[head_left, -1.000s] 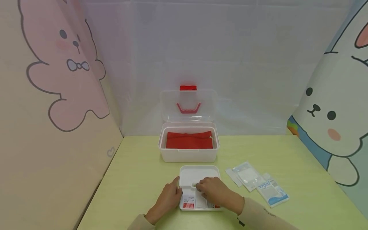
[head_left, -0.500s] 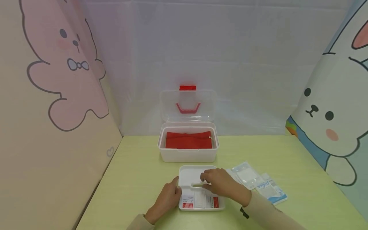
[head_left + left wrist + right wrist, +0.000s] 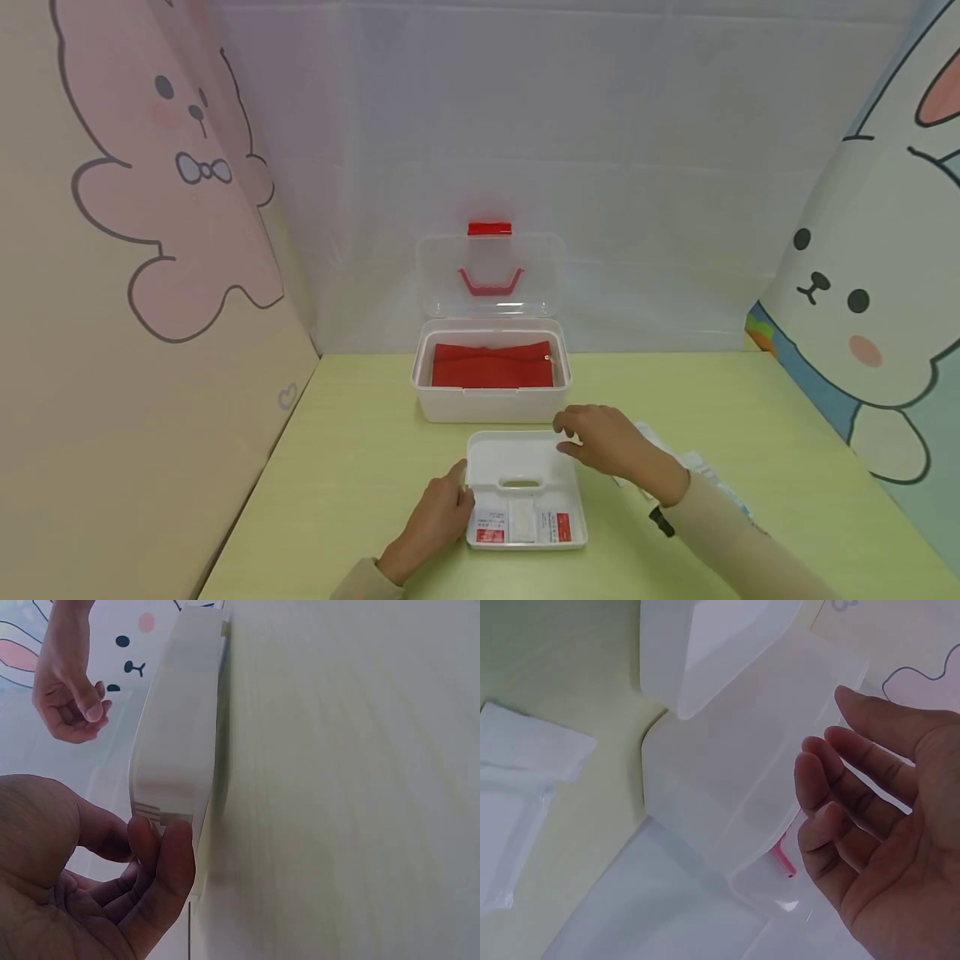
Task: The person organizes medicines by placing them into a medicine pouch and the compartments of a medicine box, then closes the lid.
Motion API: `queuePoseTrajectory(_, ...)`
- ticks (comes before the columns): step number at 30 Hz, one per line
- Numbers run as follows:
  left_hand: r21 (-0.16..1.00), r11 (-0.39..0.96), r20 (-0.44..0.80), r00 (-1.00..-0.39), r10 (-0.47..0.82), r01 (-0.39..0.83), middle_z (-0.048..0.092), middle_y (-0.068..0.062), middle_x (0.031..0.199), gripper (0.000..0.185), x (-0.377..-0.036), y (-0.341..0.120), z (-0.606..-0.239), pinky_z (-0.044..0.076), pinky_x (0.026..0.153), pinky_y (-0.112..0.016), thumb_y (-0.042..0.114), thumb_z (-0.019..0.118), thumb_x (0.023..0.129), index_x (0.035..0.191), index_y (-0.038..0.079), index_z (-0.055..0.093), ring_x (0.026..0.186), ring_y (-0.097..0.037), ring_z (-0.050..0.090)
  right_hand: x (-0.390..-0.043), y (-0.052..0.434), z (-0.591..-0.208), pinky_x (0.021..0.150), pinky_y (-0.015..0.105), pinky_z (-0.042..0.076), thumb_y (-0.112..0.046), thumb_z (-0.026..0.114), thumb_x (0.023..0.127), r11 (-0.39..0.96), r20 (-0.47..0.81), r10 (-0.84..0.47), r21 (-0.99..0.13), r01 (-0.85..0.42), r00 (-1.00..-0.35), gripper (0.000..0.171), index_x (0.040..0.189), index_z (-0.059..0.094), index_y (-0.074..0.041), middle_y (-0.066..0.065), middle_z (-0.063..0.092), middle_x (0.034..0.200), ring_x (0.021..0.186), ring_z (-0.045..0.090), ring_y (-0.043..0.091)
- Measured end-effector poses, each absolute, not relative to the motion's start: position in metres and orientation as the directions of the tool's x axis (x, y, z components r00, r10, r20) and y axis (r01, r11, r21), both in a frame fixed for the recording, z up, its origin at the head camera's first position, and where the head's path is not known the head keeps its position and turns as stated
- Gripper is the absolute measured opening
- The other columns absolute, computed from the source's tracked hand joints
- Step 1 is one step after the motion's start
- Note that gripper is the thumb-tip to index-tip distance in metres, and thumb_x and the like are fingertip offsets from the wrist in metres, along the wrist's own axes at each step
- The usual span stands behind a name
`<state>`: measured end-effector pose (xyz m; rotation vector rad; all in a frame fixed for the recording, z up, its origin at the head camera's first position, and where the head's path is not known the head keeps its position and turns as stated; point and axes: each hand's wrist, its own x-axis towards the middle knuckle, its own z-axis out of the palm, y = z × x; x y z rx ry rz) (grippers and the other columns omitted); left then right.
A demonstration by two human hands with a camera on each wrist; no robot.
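- In the head view, the shallow white plastic tray (image 3: 525, 487) with a slot handle across its middle is sitting low in the centre of the frame on the pale green tabletop (image 3: 360, 467), just below the white storage box (image 3: 491, 396).
- The left hand (image 3: 438, 518) is resting against the tray's left edge; the left wrist view is showing more closely the thumb and curled fingers (image 3: 161, 862) gripping the tray's corner (image 3: 176, 761), which the head view only hints at.
- The right hand (image 3: 607, 442) is hovering over the tray's upper right corner, holding nothing; the right wrist view is showing its fingers (image 3: 855, 772) loosely spread and relaxed, clear of any surface.
- Only the head view is showing the small red-and-white packets (image 3: 525, 525) lying in the tray's lower compartment, and the folded red cloth pouch (image 3: 492, 365) filling the storage box under its raised clear lid (image 3: 491, 275).
- The flat white and blue sachets (image 3: 712, 475) are lying right of the tray, mostly hidden by the right forearm in the head view; the right wrist view is catching white wrappers (image 3: 525, 761) at its left edge.
- The left wrist view alone is showing the right hand (image 3: 71, 697) from underneath, at upper left, fingers curled loosely.
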<state>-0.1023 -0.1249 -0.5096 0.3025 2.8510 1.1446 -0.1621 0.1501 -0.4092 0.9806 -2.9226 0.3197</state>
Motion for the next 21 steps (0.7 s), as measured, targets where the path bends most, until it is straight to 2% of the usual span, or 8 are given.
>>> queuePoseTrajectory(9,0.689,0.707,0.02,-0.98,0.198,0.157,0.046,0.007,0.058,0.05,-0.102,-0.125,-0.509,0.035,0.046,-0.022,0.009,0.053,0.095,0.14,-0.011,0.043,0.05,-0.003,0.041,-0.184,0.179,-0.414,0.066,0.029,0.05,-0.015,0.079,0.08,0.788,0.089,-0.582,-0.185,-0.587,-0.809,0.023,0.1,0.067,-0.012,0.0,0.067,0.09,0.076,0.06,0.013)
queuePoseTrajectory(15,0.696,0.701,0.02,-0.979,0.201,0.158,0.043,0.008,0.057,0.051,-0.102,-0.126,-0.51,0.034,0.045,-0.021,0.009,0.053,0.095,0.14,-0.012,0.042,0.048,-0.002,0.04,-0.201,0.197,-0.428,0.073,0.035,0.052,-0.011,0.077,0.082,0.798,0.037,-0.558,-0.251,-0.548,-0.829,0.028,0.107,0.067,-0.007,0.007,0.069,0.099,0.086,0.062,0.019)
queuePoseTrajectory(21,0.704,0.692,0.018,-0.979,0.205,0.158,0.043,0.009,0.056,0.051,-0.102,-0.126,-0.51,0.033,0.043,-0.021,0.008,0.052,0.095,0.14,-0.013,0.041,0.047,-0.002,0.039,-0.204,0.206,-0.442,0.084,0.043,0.053,-0.007,0.076,0.082,0.792,-0.015,-0.57,-0.277,-0.544,-0.822,0.034,0.114,0.067,-0.004,0.011,0.069,0.109,0.099,0.064,0.028)
